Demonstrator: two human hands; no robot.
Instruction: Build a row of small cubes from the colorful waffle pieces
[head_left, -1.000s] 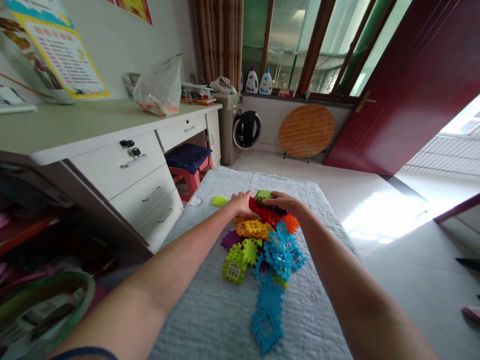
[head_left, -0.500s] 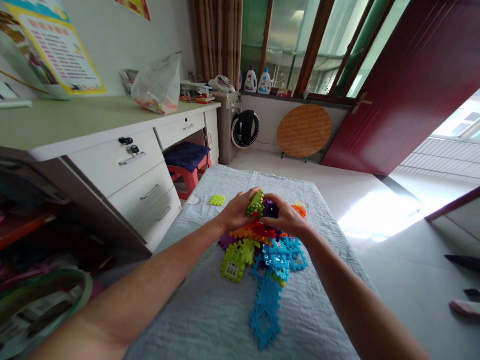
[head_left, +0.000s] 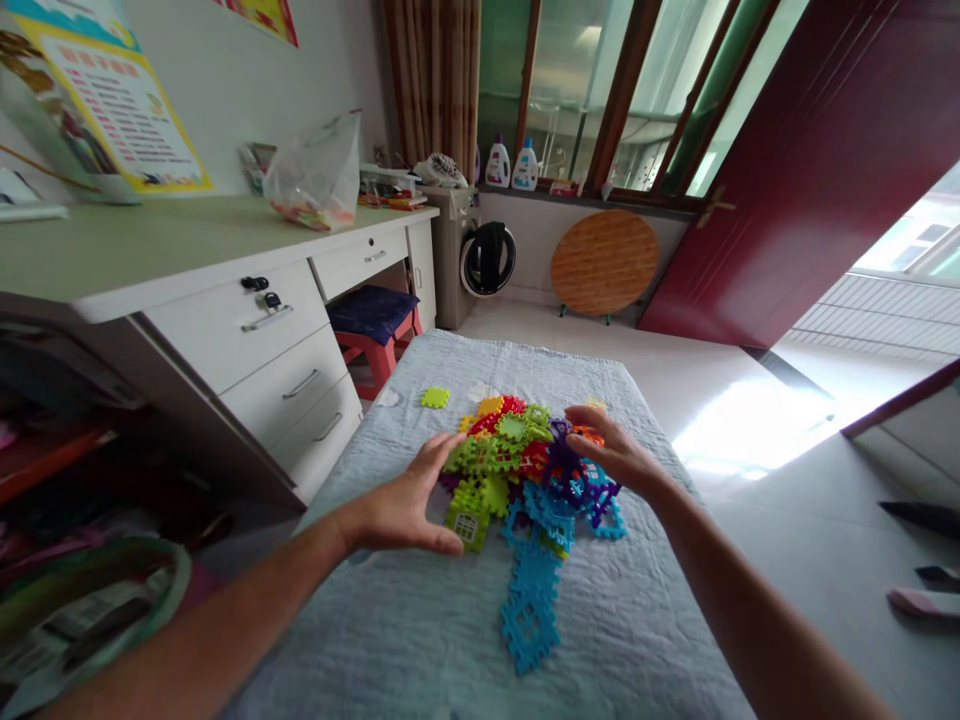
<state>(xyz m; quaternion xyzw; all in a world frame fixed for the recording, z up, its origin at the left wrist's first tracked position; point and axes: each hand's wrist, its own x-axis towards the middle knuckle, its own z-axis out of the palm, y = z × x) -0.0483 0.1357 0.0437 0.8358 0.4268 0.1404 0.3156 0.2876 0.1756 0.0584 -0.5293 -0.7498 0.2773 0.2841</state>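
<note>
A heap of plastic interlocking building tiles lies on the cloth-covered table [head_left: 420, 620]. Green tiles [head_left: 487, 455] lie on its left part, purple tiles [head_left: 568, 455] on its right. Blue tiles [head_left: 529, 620] run from the heap toward me, and red and yellow ones show at the back. My left hand [head_left: 409, 500] is open at the heap's left side, thumb apart from the fingers, beside a green window tile [head_left: 466, 518]. My right hand [head_left: 611, 450] is open at the right side, close to the purple and orange tiles. Neither hand holds a tile.
A single lime-green tile [head_left: 435, 398] lies apart on the far left of the cloth. To the left stand a desk with drawers [head_left: 247, 300] and a red stool [head_left: 379, 350]. Beyond are a washing machine [head_left: 454, 255] and a round wooden tabletop [head_left: 606, 262].
Both hands have let go of the green and purple tiles, which now lie spread on the heap. The hands have moved apart, the left one toward me and left, the right one rightward.
</note>
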